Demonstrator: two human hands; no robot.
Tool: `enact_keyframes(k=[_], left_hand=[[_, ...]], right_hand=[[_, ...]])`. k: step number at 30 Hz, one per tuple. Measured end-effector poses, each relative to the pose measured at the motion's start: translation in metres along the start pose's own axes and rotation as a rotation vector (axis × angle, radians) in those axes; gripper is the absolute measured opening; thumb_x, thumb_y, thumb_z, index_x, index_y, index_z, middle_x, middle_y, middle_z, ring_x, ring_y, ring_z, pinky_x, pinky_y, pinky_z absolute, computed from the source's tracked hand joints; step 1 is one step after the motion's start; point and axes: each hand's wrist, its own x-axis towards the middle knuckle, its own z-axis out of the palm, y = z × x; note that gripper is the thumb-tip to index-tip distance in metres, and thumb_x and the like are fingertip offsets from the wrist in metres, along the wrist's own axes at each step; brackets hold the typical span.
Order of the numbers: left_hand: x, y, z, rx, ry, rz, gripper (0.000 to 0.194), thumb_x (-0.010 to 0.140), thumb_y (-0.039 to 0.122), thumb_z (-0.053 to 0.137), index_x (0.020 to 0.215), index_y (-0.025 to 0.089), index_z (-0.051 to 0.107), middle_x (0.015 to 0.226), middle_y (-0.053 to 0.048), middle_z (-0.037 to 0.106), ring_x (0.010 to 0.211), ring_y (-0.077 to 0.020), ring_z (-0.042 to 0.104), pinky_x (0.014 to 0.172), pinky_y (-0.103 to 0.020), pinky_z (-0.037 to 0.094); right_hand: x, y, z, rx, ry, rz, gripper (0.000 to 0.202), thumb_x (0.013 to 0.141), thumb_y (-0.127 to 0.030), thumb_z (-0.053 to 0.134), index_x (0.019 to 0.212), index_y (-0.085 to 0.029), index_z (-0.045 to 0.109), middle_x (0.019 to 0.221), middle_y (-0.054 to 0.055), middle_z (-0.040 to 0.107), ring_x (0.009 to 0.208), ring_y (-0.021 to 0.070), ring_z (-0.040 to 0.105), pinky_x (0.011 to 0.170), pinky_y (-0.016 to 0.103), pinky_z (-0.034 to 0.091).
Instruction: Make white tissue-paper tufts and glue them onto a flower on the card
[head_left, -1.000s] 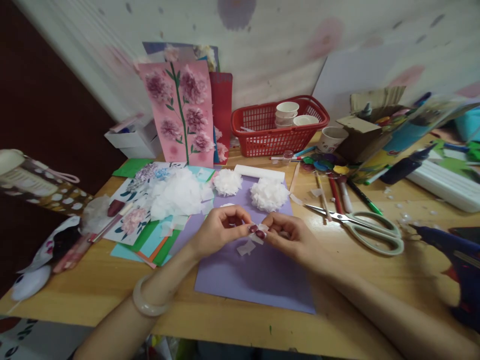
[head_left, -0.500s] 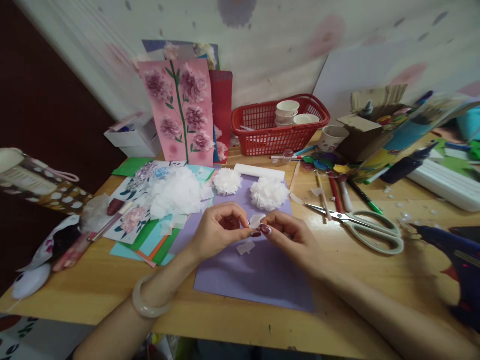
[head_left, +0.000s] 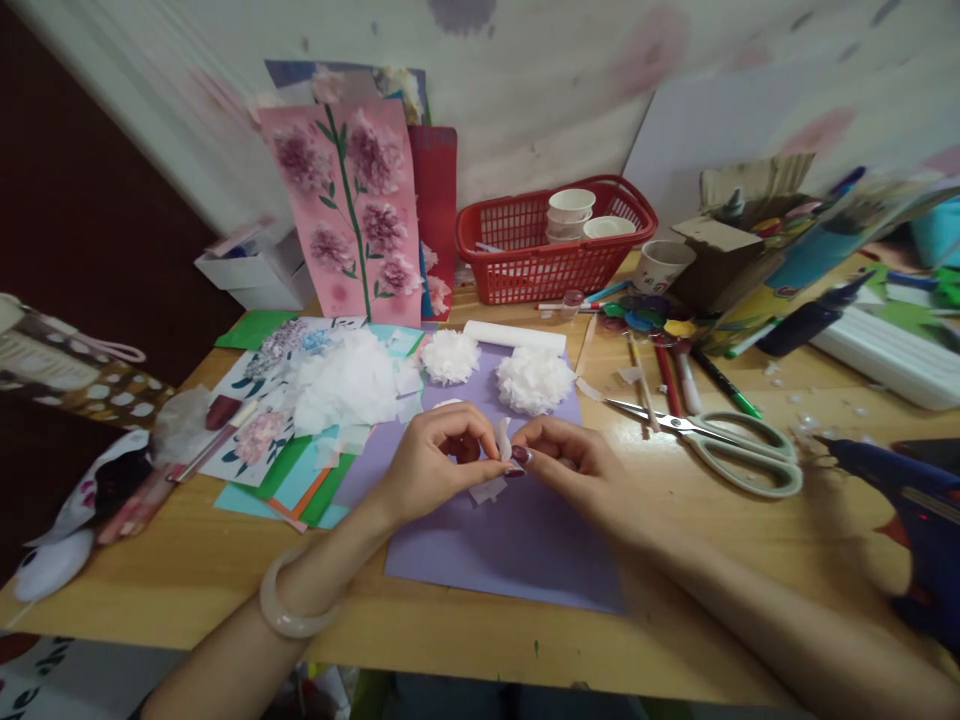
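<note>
My left hand [head_left: 444, 455] and my right hand [head_left: 574, 468] meet over a purple sheet of paper [head_left: 502, 560]. Between their fingertips stands a small piece of white tissue paper [head_left: 503, 437], gathered and pinched at its lower end by both hands. Another white tissue scrap [head_left: 489, 491] lies on the sheet just under the fingers. Beyond my hands, two fluffy white paper flowers [head_left: 535, 380] sit on the purple sheet, near a white roll [head_left: 514, 337]. A heap of white tissue pieces [head_left: 345, 380] lies left of them, and part of something white is hidden behind my left hand.
Scissors [head_left: 709, 440] lie right of the sheet, with a blue glue gun [head_left: 900, 500] at the far right. A red basket [head_left: 555, 270] with white cups stands behind. A pink flower picture [head_left: 352, 220] leans against the wall. Coloured papers [head_left: 307, 495] lie at left.
The white tissue piece between my fingers was flatter and now stands up, gathered narrow. Both hands stay in nearly the same place. The whole view has shifted slightly.
</note>
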Motion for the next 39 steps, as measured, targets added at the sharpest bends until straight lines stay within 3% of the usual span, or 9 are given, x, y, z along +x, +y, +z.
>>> enact_keyframes(k=[11, 14, 19, 24, 29, 34, 39], left_hand=[[-0.0017, -0.0007, 0.0004, 0.015, -0.033, 0.019, 0.020, 0.069, 0.021, 0.077, 0.061, 0.015, 0.060, 0.068, -0.001, 0.057, 0.060, -0.0104, 0.051, 0.052, -0.022, 0.041], [-0.0017, 0.0010, 0.0011, -0.056, -0.030, -0.043, 0.022, 0.069, 0.023, 0.078, 0.062, 0.015, 0.058, 0.066, 0.000, 0.057, 0.059, -0.0097, 0.051, 0.052, -0.021, 0.042], [-0.0008, 0.0043, -0.0007, -0.232, -0.005, -0.173, 0.019, 0.075, 0.033, 0.072, 0.078, 0.016, 0.064, 0.064, 0.001, 0.060, 0.048, -0.0071, 0.049, 0.042, -0.019, 0.040], [-0.0006, 0.0041, -0.0015, -0.173, -0.010, -0.112, 0.016, 0.079, 0.030, 0.068, 0.084, 0.016, 0.072, 0.072, -0.002, 0.063, 0.052, -0.0080, 0.054, 0.045, -0.020, 0.043], [-0.0013, 0.0013, 0.0032, -0.059, 0.088, -0.018, 0.010, 0.075, 0.022, 0.072, 0.083, 0.017, 0.074, 0.086, -0.006, 0.068, 0.073, -0.0133, 0.061, 0.059, -0.021, 0.049], [0.0002, 0.0006, 0.0049, -0.106, 0.230, -0.165, 0.012, 0.080, 0.027, 0.067, 0.080, 0.015, 0.068, 0.069, -0.001, 0.064, 0.055, -0.0083, 0.055, 0.049, -0.019, 0.044], [0.0012, 0.0007, 0.0059, -0.146, 0.275, -0.186, 0.016, 0.082, 0.030, 0.065, 0.082, 0.015, 0.061, 0.062, 0.002, 0.059, 0.052, -0.0077, 0.053, 0.048, -0.018, 0.043]], right_hand=[[-0.0007, 0.0013, 0.0001, 0.106, -0.044, 0.060, 0.033, 0.080, -0.051, 0.063, 0.080, -0.018, 0.059, 0.065, -0.002, 0.053, 0.059, 0.0112, 0.043, 0.055, 0.025, 0.028], [-0.0004, -0.0020, 0.0003, 0.133, -0.044, 0.050, 0.036, 0.078, -0.053, 0.065, 0.079, -0.017, 0.058, 0.066, -0.001, 0.053, 0.059, 0.0108, 0.042, 0.054, 0.025, 0.028], [-0.0007, -0.0051, -0.0014, 0.167, 0.001, 0.016, 0.033, 0.080, -0.050, 0.065, 0.077, -0.018, 0.058, 0.058, -0.005, 0.045, 0.050, 0.0079, 0.032, 0.049, 0.024, 0.022], [0.0003, -0.0011, -0.0029, 0.143, 0.016, -0.033, 0.026, 0.084, -0.044, 0.063, 0.080, -0.019, 0.060, 0.058, -0.006, 0.042, 0.051, 0.0083, 0.030, 0.050, 0.024, 0.022], [0.0019, -0.0006, -0.0012, 0.082, 0.074, -0.074, 0.024, 0.082, -0.043, 0.063, 0.081, -0.019, 0.064, 0.064, -0.002, 0.051, 0.059, 0.0119, 0.040, 0.055, 0.026, 0.029], [0.0031, 0.0021, -0.0017, 0.019, 0.112, -0.029, 0.023, 0.080, -0.041, 0.063, 0.083, -0.018, 0.065, 0.061, -0.003, 0.050, 0.053, 0.0101, 0.036, 0.050, 0.025, 0.024], [0.0028, 0.0033, -0.0043, -0.041, 0.135, -0.010, 0.022, 0.081, -0.039, 0.061, 0.079, -0.017, 0.063, 0.056, -0.005, 0.042, 0.052, 0.0099, 0.034, 0.048, 0.024, 0.022]])
